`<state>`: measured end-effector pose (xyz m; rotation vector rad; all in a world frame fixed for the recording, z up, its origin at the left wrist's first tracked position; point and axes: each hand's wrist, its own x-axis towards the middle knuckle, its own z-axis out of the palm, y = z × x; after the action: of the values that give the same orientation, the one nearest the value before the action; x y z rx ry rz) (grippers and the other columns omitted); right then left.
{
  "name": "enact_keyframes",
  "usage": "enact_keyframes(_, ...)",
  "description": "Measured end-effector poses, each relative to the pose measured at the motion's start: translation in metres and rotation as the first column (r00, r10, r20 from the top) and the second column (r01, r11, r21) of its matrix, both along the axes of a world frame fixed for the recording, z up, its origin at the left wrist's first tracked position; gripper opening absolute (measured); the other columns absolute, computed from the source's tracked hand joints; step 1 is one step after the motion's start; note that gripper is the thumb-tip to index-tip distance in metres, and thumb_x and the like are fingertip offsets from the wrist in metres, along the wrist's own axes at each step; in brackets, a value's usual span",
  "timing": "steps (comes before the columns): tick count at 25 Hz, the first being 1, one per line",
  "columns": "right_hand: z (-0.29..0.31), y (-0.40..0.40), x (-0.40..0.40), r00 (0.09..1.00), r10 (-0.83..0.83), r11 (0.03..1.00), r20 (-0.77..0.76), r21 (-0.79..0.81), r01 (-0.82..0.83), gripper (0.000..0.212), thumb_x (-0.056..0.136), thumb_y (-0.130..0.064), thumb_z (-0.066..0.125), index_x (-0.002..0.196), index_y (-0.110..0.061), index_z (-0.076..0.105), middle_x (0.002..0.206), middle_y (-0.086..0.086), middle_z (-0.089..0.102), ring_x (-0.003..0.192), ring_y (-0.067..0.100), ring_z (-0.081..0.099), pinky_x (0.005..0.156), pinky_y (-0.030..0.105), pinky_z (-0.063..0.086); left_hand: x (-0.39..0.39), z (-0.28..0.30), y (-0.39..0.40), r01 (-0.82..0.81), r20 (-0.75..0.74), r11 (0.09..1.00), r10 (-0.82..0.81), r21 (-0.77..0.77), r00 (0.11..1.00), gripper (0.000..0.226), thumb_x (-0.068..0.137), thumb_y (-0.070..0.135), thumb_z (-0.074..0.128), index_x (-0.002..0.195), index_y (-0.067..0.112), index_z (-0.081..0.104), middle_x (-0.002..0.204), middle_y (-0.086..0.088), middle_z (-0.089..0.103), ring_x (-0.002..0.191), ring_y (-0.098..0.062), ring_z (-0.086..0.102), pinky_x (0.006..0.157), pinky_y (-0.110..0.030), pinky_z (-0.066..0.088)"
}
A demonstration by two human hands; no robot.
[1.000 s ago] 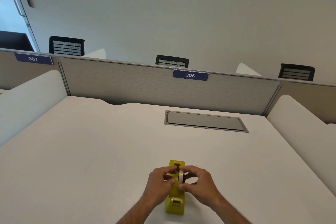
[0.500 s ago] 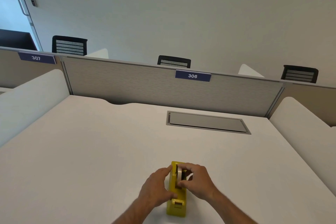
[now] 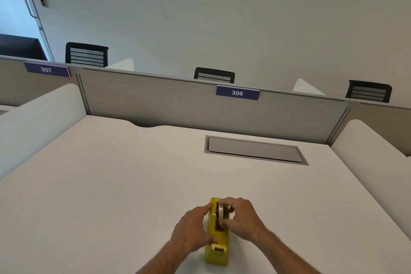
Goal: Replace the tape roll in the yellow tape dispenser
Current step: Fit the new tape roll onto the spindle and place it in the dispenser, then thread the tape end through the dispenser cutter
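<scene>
1. Even, soft indoor light; the desk (image 3: 111,184) is bright with no glare.
2. Cooler, bluish daylight shows at the door (image 3: 15,6), far left of the desk.
3. Faint, soft shadows sit under the hands on the desk.
4. Wide-angle lens bends the partition (image 3: 178,100) behind the desk.
5. Focus is sharp; no motion blur.

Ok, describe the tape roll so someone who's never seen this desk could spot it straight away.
Start at the white desk under the 306 sign, then drop to its near edge, where the yellow tape dispenser stands between two hands. The tape roll sits upright in the dispenser's slot, pinched by the right hand. It is the only pale ring there, set against a black hub.
</scene>
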<state>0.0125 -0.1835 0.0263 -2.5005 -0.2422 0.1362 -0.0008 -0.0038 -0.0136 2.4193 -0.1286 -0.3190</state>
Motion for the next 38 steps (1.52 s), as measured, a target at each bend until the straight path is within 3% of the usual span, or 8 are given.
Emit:
enact_keyframes(10,-0.005,0.003,-0.005,0.999,-0.051,0.995,0.007,-0.082,0.051,0.058,0.068,-0.037,0.080,0.124,-0.042,0.063,0.115,-0.005,0.062,0.105,0.010,0.052,0.086,0.025,0.047,-0.002,0.002,0.001,0.000,0.018,1.000,0.000,0.000,1.000,0.108,0.061,0.054,0.084,0.150,0.046,0.023,0.152,0.012,0.043,0.135,-0.014,0.043,0.108,-0.035,0.043)
enact_keyframes(16,-0.014,0.006,-0.013,0.995,-0.062,0.996,0.074,-0.053,0.066,0.054,0.073,-0.033,0.074,0.125,-0.042,0.062,0.113,-0.009,0.067,0.099,0.009,0.051,0.085,0.025,0.048,-0.003,0.003,0.002,0.003,0.024,1.000,-0.003,0.001,1.000,0.105,0.064,0.054,0.083,0.150,0.046,0.022,0.152,0.012,0.042,0.137,-0.014,0.040,0.109,-0.036,0.040)
enact_keyframes(27,-0.021,0.006,-0.022,0.982,-0.063,0.997,0.176,-0.024,0.068,0.045,0.079,-0.041,0.071,0.123,-0.041,0.064,0.119,-0.024,0.067,0.093,0.005,0.052,0.080,0.019,0.045,-0.002,0.005,0.001,0.036,0.032,0.999,-0.035,-0.024,0.999,0.103,0.065,0.049,0.085,0.150,0.042,0.027,0.154,0.013,0.038,0.135,-0.013,0.041,0.111,-0.036,0.041)
enact_keyframes(32,-0.016,0.005,-0.018,0.980,-0.006,0.999,0.197,-0.031,0.012,0.035,0.077,-0.036,0.069,0.112,-0.038,0.071,0.112,-0.024,0.070,0.088,0.010,0.053,0.078,0.027,0.049,0.002,0.005,0.000,0.072,0.070,0.989,-0.064,-0.132,0.996,0.083,0.071,0.044,0.080,0.144,0.039,0.042,0.146,0.012,0.045,0.125,-0.008,0.046,0.109,-0.031,0.043)
enact_keyframes(38,-0.013,-0.001,-0.013,0.979,0.066,0.997,0.191,-0.063,-0.055,0.029,0.083,-0.034,0.068,0.112,-0.038,0.073,0.108,-0.025,0.071,0.088,0.008,0.053,0.080,0.024,0.049,0.007,0.004,0.000,0.052,0.088,0.990,-0.040,-0.133,0.995,0.062,0.079,0.043,0.075,0.136,0.045,0.051,0.142,0.013,0.045,0.117,-0.008,0.048,0.104,-0.027,0.044)
